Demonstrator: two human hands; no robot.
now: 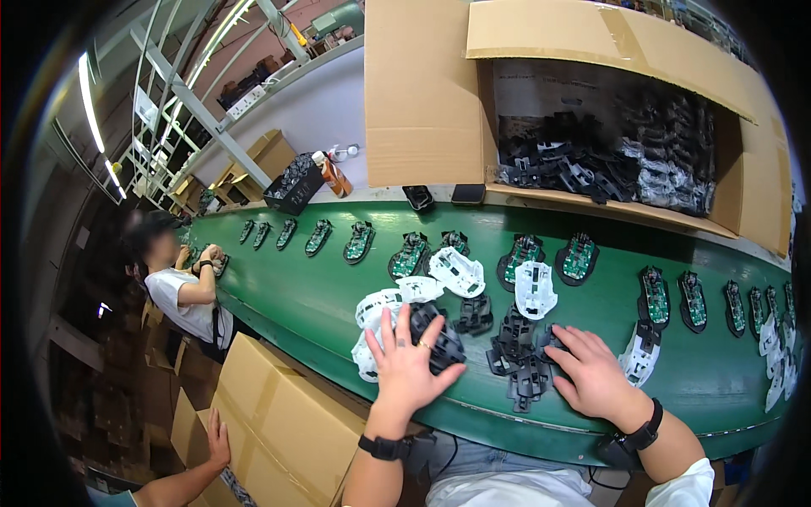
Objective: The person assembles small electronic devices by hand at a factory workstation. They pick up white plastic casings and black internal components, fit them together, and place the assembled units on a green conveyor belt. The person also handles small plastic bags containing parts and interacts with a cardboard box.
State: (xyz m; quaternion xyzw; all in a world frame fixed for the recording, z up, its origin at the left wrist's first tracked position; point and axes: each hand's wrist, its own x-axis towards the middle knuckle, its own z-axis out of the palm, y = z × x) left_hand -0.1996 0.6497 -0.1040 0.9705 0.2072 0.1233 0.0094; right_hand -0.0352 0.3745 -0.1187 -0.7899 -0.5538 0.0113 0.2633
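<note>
My left hand lies with fingers spread over a cluster of black plastic parts and white plastic shells near the belt's front edge. It appears to rest on them without gripping any. Fingers stretched and thumb apart, my right hand is at the right side of a heap of black plastic frames. Its fingertips touch or nearly touch a black piece there. Behind the heap, one white shell overlaps a green circuit board in a dark base. Another white shell leans nearby.
Several board assemblies line the green belt. An open carton of black parts stands behind it. White shells lie at right. A closed carton, another person's hand and a worker are at left.
</note>
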